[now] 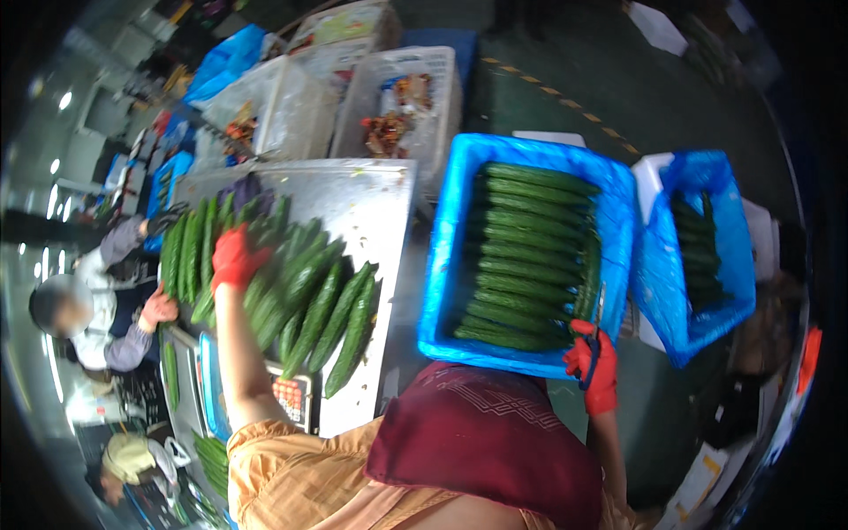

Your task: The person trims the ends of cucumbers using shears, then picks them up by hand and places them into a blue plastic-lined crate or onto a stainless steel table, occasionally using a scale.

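My left hand [237, 258], in a red glove, is over a heap of cucumbers [318, 311] on a metal table [391, 225]. Its fingers are hidden or blurred, and a hold on any cucumber cannot be made out. In its red glove, my right hand [593, 364] grips dark-handled scissors [599, 311] by the handles, with the blades pointing away from me. The scissors are over the near right corner of a box lined with blue plastic [447, 232]. Stacked cucumbers [530, 255] lie crosswise in that box, with one or more lengthwise along its right side.
Another blue-lined box [735, 265] with cucumbers stands at right. White crates [450, 86] holding debris and plastic are beyond the table. A co-worker [99, 298] reaches to the heap's left end. A scale with a keypad [291, 397] sits by my left arm.
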### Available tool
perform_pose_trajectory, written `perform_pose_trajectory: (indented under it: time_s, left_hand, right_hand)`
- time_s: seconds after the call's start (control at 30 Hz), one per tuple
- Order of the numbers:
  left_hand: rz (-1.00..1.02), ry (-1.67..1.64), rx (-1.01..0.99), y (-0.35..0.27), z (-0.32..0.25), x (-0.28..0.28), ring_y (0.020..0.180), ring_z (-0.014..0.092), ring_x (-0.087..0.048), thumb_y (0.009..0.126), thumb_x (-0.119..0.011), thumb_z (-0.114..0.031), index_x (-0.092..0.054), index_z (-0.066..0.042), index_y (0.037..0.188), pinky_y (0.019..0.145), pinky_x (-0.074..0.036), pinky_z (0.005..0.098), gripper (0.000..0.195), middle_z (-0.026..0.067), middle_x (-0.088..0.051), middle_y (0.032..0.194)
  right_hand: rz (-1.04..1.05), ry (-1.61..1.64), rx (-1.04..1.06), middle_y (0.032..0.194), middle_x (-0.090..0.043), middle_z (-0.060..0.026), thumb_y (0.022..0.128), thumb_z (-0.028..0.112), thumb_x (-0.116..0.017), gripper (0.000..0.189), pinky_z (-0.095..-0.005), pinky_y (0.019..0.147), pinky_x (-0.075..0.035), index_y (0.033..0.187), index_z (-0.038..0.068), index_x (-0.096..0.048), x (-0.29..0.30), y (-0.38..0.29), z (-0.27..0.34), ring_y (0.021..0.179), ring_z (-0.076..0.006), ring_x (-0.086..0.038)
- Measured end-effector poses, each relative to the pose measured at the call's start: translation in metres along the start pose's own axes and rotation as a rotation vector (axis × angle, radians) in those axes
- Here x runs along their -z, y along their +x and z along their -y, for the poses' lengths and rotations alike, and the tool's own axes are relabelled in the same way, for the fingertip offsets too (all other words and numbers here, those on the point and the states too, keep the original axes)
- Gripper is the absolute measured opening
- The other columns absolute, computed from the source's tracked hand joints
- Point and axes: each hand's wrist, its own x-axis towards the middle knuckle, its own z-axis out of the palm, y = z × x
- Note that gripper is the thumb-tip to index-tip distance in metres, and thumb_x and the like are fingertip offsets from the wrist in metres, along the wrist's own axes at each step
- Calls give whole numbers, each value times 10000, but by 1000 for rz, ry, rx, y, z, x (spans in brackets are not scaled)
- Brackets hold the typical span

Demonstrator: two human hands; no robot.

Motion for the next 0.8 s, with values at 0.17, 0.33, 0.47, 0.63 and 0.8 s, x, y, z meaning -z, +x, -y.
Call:
perform_pose_trajectory:
  time_s: [0.17,0.33,0.47,0.63,0.8]
  left_hand:
    - [111,-15,-8,26,3,5,1011,333,-631,783,-699,-459,-625,-24,1169,874,-491,404,587,189,-663,1084]
    - [-181,-476,-465,90,-206,12,1075,323,-618,815,-710,-251,-606,-27,1201,914,-483,376,459,174,-644,1154]
    - [-21,-659,-797,75,-411,-56,1096,335,-590,798,-687,-347,-594,-109,1212,943,-468,406,487,162,-639,1144]
    - [-208,-251,-956,70,-575,-107,1352,361,-320,808,-608,-268,-564,-61,1243,1115,-249,519,484,159,-470,1351]
    - [-302,30,-941,71,-609,-142,1309,360,-364,871,-453,-113,-563,-49,1228,1068,-299,548,379,166,-462,1325]
  right_hand:
    - [-30,74,-7,777,-561,-24,937,80,-532,295,-266,561,-473,1230,82,-571,12,0,5,668,-129,-586]
    - [-42,90,-42,771,-588,-40,941,93,-540,289,-265,577,-492,1228,84,-574,23,-1,4,678,-120,-592]
    - [-28,111,-29,768,-597,-49,942,99,-530,294,-264,574,-496,1233,83,-571,35,-3,3,681,-122,-602]
    - [-90,197,-134,737,-607,-60,920,79,-549,328,-271,543,-494,1246,41,-557,49,-12,3,647,-136,-610]
    - [-137,258,-216,754,-583,-25,904,48,-558,359,-287,573,-486,1262,68,-553,64,-18,-6,682,-139,-606]
